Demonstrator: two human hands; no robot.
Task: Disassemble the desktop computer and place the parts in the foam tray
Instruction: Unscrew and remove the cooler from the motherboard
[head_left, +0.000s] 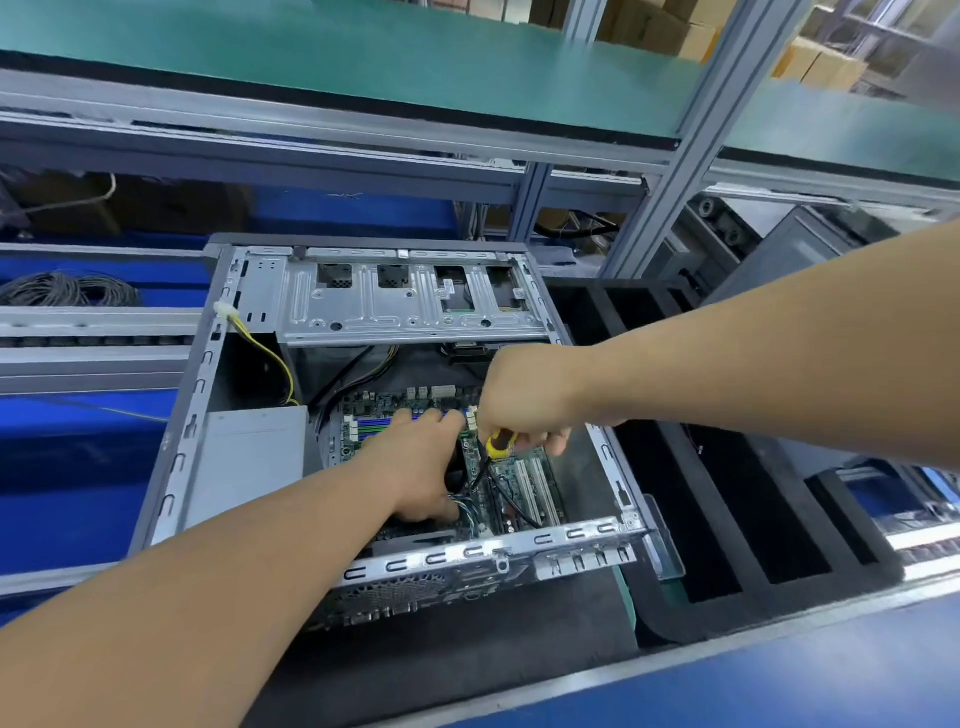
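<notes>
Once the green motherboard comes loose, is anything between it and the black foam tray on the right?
Yes. The green motherboard lies at the bottom of the open grey metal computer case, whose right side wall stands between it and the black foam tray. Black cables cross the board, and the left hand rests on it.

A coil of grey cable (67, 289) lies far left (cardboard boxes (821, 65) stacked behind).

Green-topped shelf (332, 57), aluminium frame (691, 150)
</notes>
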